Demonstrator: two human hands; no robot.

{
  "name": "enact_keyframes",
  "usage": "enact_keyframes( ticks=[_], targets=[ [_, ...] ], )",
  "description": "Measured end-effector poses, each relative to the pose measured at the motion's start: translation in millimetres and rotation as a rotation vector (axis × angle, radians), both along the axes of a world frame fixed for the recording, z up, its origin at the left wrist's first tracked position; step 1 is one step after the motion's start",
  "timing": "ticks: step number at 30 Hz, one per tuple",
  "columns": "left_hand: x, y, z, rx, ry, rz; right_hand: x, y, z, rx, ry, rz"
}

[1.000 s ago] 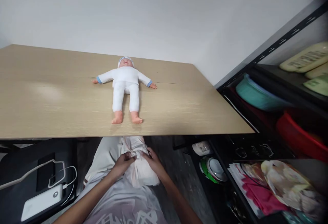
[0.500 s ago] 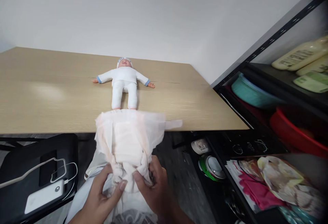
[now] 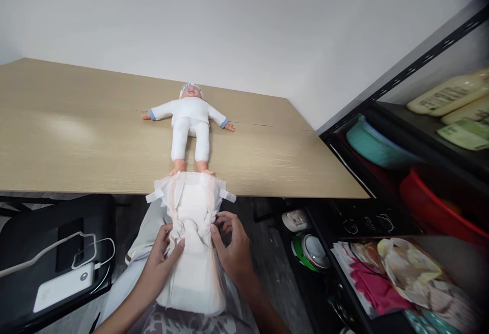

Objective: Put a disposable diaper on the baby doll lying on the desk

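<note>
An unfolded white diaper (image 3: 194,273) stretches from my lap up to the table's front edge, its inner side up and its ruffled cuffs showing. Two side tabs stick out near its far end. My left hand (image 3: 166,252) pinches the diaper's left edge around the middle. On the opposite edge, my right hand (image 3: 231,245) grips the cuff between thumb and fingers. Just beyond the diaper, a baby doll (image 3: 190,125) in white clothes and a cap lies on its back, arms spread and feet towards me.
The doll lies on a light wooden table (image 3: 95,156) against a wall. At left, a black chair (image 3: 87,217) carries a white power bank (image 3: 63,288) with cables. Black shelves at right hold a teal basin (image 3: 376,143), a red basin (image 3: 439,206), bottles (image 3: 446,92) and bags (image 3: 412,268).
The diaper's near half has opened out towards me, and its far end looks narrower with both tabs visible. My hands have spread slightly apart to its edges. The doll has not moved.
</note>
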State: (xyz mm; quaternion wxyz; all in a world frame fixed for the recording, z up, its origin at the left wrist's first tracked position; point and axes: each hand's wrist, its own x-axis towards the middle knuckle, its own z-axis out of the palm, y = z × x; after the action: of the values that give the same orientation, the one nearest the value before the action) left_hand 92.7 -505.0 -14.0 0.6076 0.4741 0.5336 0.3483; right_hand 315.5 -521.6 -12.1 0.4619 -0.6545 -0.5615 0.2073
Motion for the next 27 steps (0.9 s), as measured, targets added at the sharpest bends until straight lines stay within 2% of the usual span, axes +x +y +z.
enact_keyframes(
  ticks=[2,3,6,9,13,17,20,23,25,27],
  targets=[
    [1.0,-1.3,-5.5,-0.029,-0.037,0.013,1.7,4.6,7.9,0.127,-0.125,-0.054],
    [1.8,-2.2,-8.5,-0.034,-0.054,0.018,0.2,9.2,13.3,0.173,-0.174,-0.021],
    [4.3,-4.9,-16.3,-0.01,-0.048,0.008,-11.2,33.3,28.9,0.201,-0.293,0.209],
    [3.3,-7.1,-17.6,0.021,0.016,-0.042,-25.0,66.5,31.6,0.092,-0.4,0.403],
    [-8.9,-7.4,-3.9,0.017,0.039,-0.185,-33.4,99.7,17.7,-0.034,-0.476,0.501],
    [-34.1,11.1,15.2,0.125,0.147,-0.319,-31.3,108.8,11.1,-0.001,-0.487,0.556],
    [-55.2,55.1,28.1,0.348,0.247,-0.328,-30.3,108.7,13.2,0.008,-0.495,0.556],
    [-67.0,126.4,45.2,0.712,0.516,-0.242,-30.8,108.8,13.8,0.004,-0.509,0.543],
    [-64.7,178.4,58.6,0.976,0.684,-0.285,-31.2,109.3,11.8,0.006,-0.513,0.538],
    [-53.4,223.4,69.6,1.175,0.838,-0.405,-31.3,109.4,8.8,0.012,-0.512,0.533]
  ],
)
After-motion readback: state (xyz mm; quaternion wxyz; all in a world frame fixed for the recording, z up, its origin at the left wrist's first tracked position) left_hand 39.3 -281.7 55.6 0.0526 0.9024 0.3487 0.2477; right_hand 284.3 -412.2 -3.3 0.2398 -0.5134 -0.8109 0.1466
